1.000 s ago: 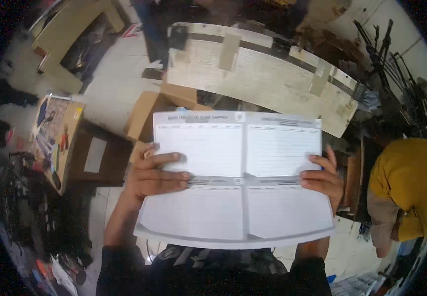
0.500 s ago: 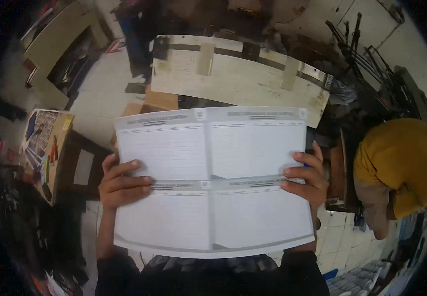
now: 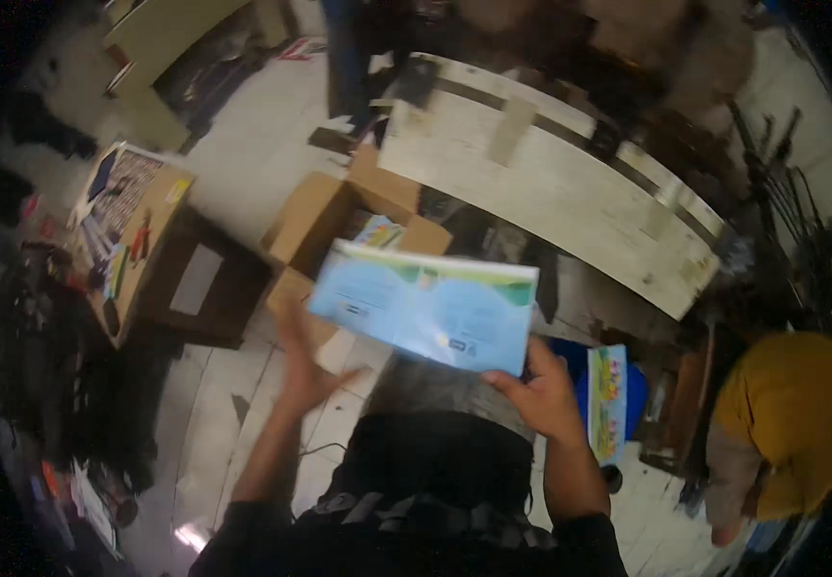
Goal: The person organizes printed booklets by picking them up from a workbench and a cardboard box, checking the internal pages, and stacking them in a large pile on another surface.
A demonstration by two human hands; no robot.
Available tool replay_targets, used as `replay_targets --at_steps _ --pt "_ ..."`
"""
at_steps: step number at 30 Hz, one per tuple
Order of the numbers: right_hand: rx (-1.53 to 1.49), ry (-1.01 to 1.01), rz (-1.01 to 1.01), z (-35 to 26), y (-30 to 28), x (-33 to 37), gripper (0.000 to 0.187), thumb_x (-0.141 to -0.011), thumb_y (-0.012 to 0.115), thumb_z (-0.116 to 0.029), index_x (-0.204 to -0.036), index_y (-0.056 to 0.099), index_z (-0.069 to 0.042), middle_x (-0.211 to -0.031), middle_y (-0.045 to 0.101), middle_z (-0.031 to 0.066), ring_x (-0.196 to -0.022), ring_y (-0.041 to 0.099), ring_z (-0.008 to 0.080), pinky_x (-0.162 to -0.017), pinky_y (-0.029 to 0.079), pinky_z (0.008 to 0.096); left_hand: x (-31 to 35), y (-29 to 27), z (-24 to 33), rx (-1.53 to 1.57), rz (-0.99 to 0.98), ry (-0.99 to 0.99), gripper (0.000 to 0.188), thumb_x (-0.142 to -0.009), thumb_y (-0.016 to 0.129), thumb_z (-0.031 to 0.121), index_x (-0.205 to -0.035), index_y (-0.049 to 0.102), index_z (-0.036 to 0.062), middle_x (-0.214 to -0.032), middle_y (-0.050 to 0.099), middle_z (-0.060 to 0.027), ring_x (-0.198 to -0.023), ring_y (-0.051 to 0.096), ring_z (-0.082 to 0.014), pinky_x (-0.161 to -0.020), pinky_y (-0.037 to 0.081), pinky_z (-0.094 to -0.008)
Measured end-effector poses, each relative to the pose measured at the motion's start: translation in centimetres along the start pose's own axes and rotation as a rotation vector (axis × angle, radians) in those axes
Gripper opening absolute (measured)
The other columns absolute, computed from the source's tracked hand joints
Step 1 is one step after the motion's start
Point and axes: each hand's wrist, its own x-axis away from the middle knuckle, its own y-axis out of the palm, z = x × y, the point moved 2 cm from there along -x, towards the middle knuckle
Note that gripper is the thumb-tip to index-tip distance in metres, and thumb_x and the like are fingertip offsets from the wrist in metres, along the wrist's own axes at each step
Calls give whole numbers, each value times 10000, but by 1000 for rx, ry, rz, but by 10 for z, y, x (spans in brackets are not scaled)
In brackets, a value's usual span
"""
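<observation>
A folded printed sheet point(image 3: 430, 306), blue with green along its top edge, is held out in front of me. My right hand point(image 3: 539, 389) grips its lower right corner, thumb on the near face and the other fingers partly hidden. Below the sheet's left end, my left hand point(image 3: 308, 370) is off the paper, thumb spread from the fingers, which are somewhat blurred. An opened cardboard box point(image 3: 315, 216) beyond the sheet holds colourful printed papers point(image 3: 377, 231). Another colourful printed paper point(image 3: 606, 399) lies on a blue seat point(image 3: 635, 399) to the right of my right forearm.
A long whitish board or bench point(image 3: 550, 178) crosses the far side. On the left, a small wooden table point(image 3: 209, 279) carries red-handled pliers point(image 3: 142, 234) and assorted items. A person in a mustard top point(image 3: 800, 413) bends over at the right, beside a wooden chair or stool point(image 3: 685, 399).
The wide white sheet with ruled panels is now folded smaller, its blue side showing. My left hand has let go, leaving it in my right. The view has turned, showing the box more fully.
</observation>
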Motion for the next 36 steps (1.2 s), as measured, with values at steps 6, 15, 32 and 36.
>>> replay_targets --at_steps 6,15,32,36 --pt "551 -150 -278 -42 49 -69 520 -806 761 -285 -1207 571 -13 -1134 626 164 -1039 608 326 -884 479 437 37 63 -62 80 -405 -296 567 -817 764 251 -1314 518 134 -1274 596 -137 -1143 594 -284 -901 482 -398" --pt "570 -536 -155 -151 10 -91 127 -821 669 -307 -921 661 -230 -899 661 -42 -923 633 130 -721 472 340 -134 67 -260 -23 -95 -641 594 -851 727 259 -1314 490 -28 -1085 651 -194 -800 685 -245 -524 551 -337" --pt "1097 888 627 298 -114 143 823 -820 615 -595 -1418 410 -69 -1396 448 237 -1272 429 443 -1006 373 584 -96 166 -411 575 -397 -641 316 -975 511 193 -1176 573 -42 -1174 599 -95 -1070 543 -228 -923 438 -375" --pt "1004 818 654 278 -96 140 801 -759 705 -510 -1378 445 -73 -1284 503 186 -1198 472 395 -957 387 577 -99 163 -344 557 -328 -577 299 -957 537 156 -1163 566 -58 -1142 583 -85 -1012 513 -197 -912 427 -349"
